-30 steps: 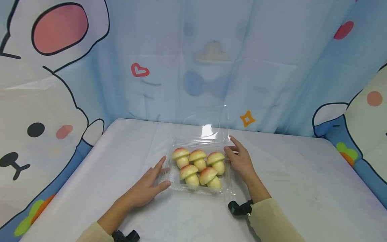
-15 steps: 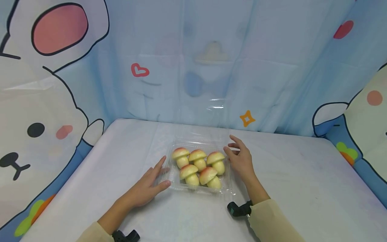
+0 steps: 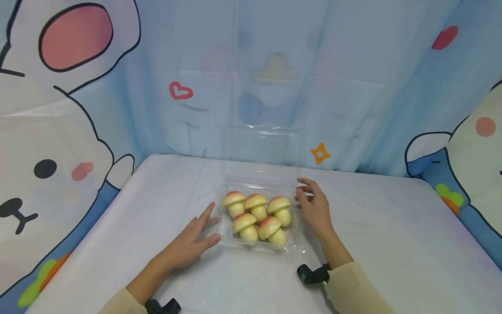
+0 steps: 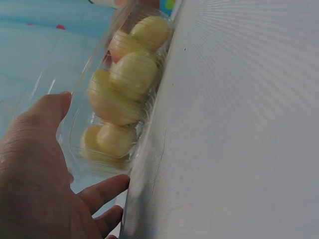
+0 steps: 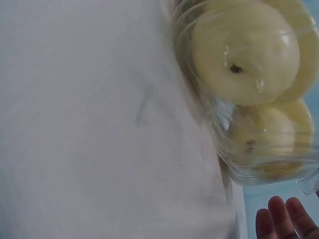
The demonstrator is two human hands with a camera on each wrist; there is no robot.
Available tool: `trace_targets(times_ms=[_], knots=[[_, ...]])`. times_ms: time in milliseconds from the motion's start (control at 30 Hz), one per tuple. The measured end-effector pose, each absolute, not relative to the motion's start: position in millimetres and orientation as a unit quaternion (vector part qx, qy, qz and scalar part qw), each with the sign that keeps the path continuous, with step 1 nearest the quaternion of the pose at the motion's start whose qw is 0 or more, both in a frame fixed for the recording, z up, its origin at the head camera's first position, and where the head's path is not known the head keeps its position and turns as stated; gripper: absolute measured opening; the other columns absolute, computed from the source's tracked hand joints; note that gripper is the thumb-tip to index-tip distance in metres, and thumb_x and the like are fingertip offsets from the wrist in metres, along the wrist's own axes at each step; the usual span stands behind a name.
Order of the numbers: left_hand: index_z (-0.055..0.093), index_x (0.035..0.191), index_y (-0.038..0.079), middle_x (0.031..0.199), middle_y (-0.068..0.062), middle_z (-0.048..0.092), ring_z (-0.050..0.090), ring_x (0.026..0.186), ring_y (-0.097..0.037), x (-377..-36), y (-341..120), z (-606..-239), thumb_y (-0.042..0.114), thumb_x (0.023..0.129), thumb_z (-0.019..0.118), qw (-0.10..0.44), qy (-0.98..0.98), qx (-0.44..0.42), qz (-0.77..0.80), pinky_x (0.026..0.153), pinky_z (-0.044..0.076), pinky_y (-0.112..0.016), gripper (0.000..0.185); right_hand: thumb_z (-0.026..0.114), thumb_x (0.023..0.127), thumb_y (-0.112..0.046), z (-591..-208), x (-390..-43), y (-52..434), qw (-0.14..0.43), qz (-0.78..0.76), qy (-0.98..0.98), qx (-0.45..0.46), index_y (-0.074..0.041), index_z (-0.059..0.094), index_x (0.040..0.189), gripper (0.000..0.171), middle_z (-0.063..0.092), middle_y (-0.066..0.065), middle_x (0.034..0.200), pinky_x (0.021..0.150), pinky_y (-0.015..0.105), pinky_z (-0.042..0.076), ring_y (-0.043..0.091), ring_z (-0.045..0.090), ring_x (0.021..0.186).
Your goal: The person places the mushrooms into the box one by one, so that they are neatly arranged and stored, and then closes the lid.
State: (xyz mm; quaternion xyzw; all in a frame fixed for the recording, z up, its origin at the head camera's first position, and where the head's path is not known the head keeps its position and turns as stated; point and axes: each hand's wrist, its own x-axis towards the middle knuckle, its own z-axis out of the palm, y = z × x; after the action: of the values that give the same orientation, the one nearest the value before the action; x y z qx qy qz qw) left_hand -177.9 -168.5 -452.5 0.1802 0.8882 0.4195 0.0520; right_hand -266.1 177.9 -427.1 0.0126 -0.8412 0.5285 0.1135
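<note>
A clear plastic clamshell box [image 3: 225,242] sits on the table, its transparent lid [image 3: 260,146] raised at the back. Inside lie several yellow mushroom-shaped pieces [image 3: 256,207] with reddish tops. My left hand [image 3: 190,244] is at the box's left side, fingers and thumb spread along the wall; in the left wrist view the thumb [image 4: 52,107] is right by the rim. My right hand [image 3: 315,209] is beside the back right corner with loosely bent fingers and nothing held. Its fingertips [image 5: 276,209] appear just past the box's end in the right wrist view.
A white cloth covers the table [image 3: 376,235] under the box. Behind it hangs a blue curtain [image 3: 353,87] printed with cartoon animals. Black wrist cameras [image 3: 311,274] sit at both cuffs.
The lid's top edge shows higher in view and its bright glare has faded. My right hand has drawn slightly right, away from the box's corner. The left hand has stayed put.
</note>
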Motion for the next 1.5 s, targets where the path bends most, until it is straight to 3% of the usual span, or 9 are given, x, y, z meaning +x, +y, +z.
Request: trace_targets(times_ms=[200, 467, 733, 933, 1067, 1500], knots=[[0.007, 0.168, 0.023, 0.158, -0.007, 0.051, 0.021, 0.158, -0.040, -177, -169, -453, 0.046, 0.104, 0.057, 0.051, 0.889, 0.177, 0.419, 0.127, 0.005, -0.065, 0.085, 0.045, 0.111, -0.023, -427, -263, 181, 0.105, 0.535, -0.839, 0.014, -0.016, 0.056, 0.145, 0.037, 0.063, 0.019, 0.129, 0.076, 0.018, 0.058, 0.034, 0.070, 0.109], [0.008, 0.168, 0.022, 0.157, -0.009, 0.052, 0.022, 0.158, -0.040, -176, -169, -451, 0.045, 0.104, 0.057, 0.049, 0.888, 0.178, 0.421, 0.127, 0.005, -0.065, 0.084, 0.042, 0.111, -0.029, -426, -259, 187, 0.089, 0.523, -0.847, 0.025, -0.014, 0.059, 0.143, 0.039, 0.064, 0.019, 0.131, 0.086, 0.033, 0.061, 0.033, 0.068, 0.113], [0.008, 0.168, 0.021, 0.157, -0.010, 0.052, 0.024, 0.157, -0.039, -176, -169, -451, 0.045, 0.104, 0.057, 0.047, 0.890, 0.177, 0.418, 0.127, 0.005, -0.064, 0.085, 0.038, 0.113, -0.032, -421, -254, 193, 0.079, 0.501, -0.861, 0.046, -0.004, 0.060, 0.137, 0.043, 0.061, 0.020, 0.138, 0.090, 0.039, 0.061, 0.037, 0.066, 0.118], [0.007, 0.168, 0.023, 0.158, -0.009, 0.051, 0.021, 0.158, -0.041, -176, -169, -451, 0.046, 0.104, 0.057, 0.049, 0.893, 0.173, 0.413, 0.127, 0.007, -0.064, 0.084, 0.044, 0.112, -0.031, -420, -249, 196, 0.083, 0.477, -0.874, 0.047, -0.005, 0.063, 0.135, 0.040, 0.063, 0.016, 0.137, 0.085, 0.025, 0.053, 0.032, 0.064, 0.119], [0.008, 0.168, 0.025, 0.158, -0.012, 0.050, 0.022, 0.157, -0.044, -175, -169, -451, 0.046, 0.104, 0.058, 0.046, 0.895, 0.167, 0.412, 0.127, 0.010, -0.065, 0.084, 0.050, 0.110, -0.025, -419, -246, 195, 0.079, 0.490, -0.866, 0.054, -0.002, 0.065, 0.128, 0.033, 0.065, 0.018, 0.131, 0.079, 0.017, 0.055, 0.032, 0.066, 0.115], [0.009, 0.168, 0.028, 0.157, -0.010, 0.051, 0.028, 0.155, -0.043, -176, -168, -453, 0.046, 0.103, 0.058, 0.034, 0.892, 0.174, 0.416, 0.125, 0.014, -0.066, 0.084, 0.056, 0.107, -0.023, -415, -230, 198, 0.046, 0.482, -0.873, 0.054, -0.004, 0.063, 0.127, 0.029, 0.064, 0.018, 0.133, 0.077, 0.028, 0.062, 0.034, 0.068, 0.114]])
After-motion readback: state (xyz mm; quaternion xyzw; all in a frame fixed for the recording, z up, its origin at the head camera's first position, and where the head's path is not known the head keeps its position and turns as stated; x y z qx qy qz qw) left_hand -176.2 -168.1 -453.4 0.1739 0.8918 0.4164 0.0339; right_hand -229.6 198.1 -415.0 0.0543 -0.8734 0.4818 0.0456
